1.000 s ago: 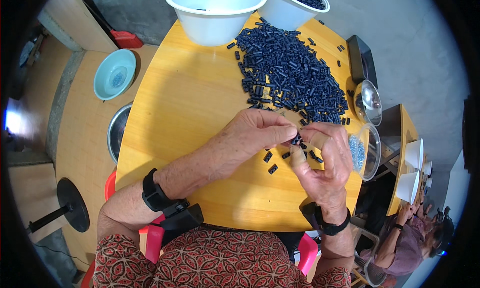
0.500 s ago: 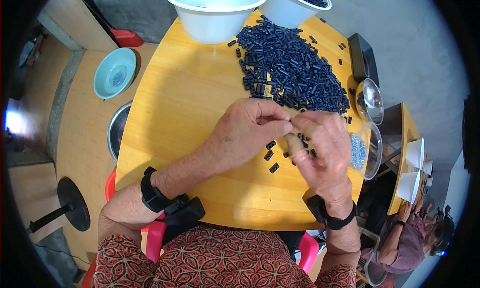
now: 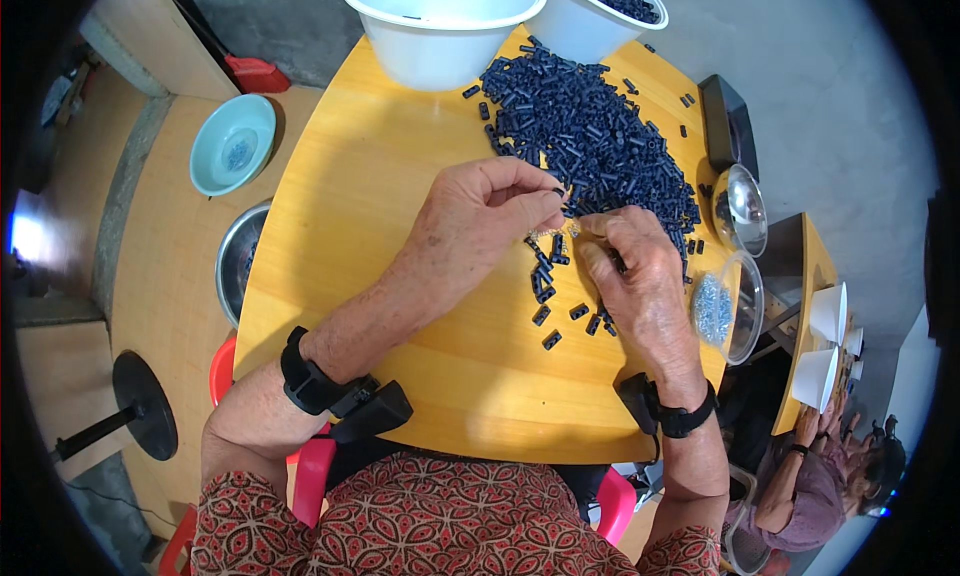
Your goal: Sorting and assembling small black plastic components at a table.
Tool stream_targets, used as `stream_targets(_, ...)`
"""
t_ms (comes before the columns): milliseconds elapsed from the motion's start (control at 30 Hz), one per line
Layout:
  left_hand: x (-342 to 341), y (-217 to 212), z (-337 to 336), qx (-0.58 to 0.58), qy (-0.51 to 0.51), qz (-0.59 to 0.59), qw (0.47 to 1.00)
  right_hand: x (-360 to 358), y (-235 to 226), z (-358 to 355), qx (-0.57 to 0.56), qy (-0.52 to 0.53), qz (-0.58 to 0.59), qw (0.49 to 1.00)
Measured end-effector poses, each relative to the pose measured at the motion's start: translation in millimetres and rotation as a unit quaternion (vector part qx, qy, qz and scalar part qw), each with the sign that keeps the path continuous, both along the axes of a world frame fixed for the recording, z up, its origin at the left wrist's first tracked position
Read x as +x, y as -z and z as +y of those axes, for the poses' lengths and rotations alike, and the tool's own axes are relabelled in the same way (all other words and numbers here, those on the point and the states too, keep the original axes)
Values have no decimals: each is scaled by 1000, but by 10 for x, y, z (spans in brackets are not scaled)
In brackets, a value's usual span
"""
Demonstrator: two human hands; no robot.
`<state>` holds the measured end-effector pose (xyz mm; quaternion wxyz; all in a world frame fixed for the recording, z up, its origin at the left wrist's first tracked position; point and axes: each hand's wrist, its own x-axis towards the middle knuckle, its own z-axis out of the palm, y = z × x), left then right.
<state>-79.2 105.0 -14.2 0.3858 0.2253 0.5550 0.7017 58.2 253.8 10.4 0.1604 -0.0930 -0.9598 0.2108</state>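
Observation:
A big heap of small dark blue tube pieces (image 3: 590,136) lies on the round yellow wooden table (image 3: 370,216). My left hand (image 3: 480,216) hovers at the heap's near edge, its fingertips pinched on one small dark piece. My right hand (image 3: 635,271) is close beside it, fingers curled on something small that I cannot make out. A few loose dark pieces (image 3: 560,296) lie scattered on the table just below my hands. Both wrists wear black bands.
Two white bowls stand at the far edge, one empty (image 3: 440,21), one holding dark pieces (image 3: 600,11). A clear bowl with small metal parts (image 3: 725,306) and another clear bowl (image 3: 742,201) sit at the right. A teal bowl (image 3: 232,144) lies on the floor. Another person (image 3: 810,486) sits lower right.
Both hands have moved up toward the heap's near edge. The scattered loose pieces that were under them now show below my hands.

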Motion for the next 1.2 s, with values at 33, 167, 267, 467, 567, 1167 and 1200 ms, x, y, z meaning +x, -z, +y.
stream_targets(33,-4,20,-3,7,3,1,1000,-20,15,-11,0,0,0,1000)
stream_targets(167,-10,46,-1,14,9,6,1000,-82,46,-14,27,-19,-5,999)
stream_targets(267,-12,31,-1,7,11,13,1000,-106,71,4,34,-29,-8,999)
stream_targets(467,-6,56,8,16,8,7,1000,-96,110,32,69,-41,0,997)
stream_targets(567,-8,91,12,17,9,19,1000,-87,75,11,88,-48,0,995)
stream_targets(1167,152,82,13,-8,50,45,998,123,-22,33,-514,99,63,850)
stream_targets(1200,153,88,14,-8,50,45,998,130,-11,46,-516,101,57,849)
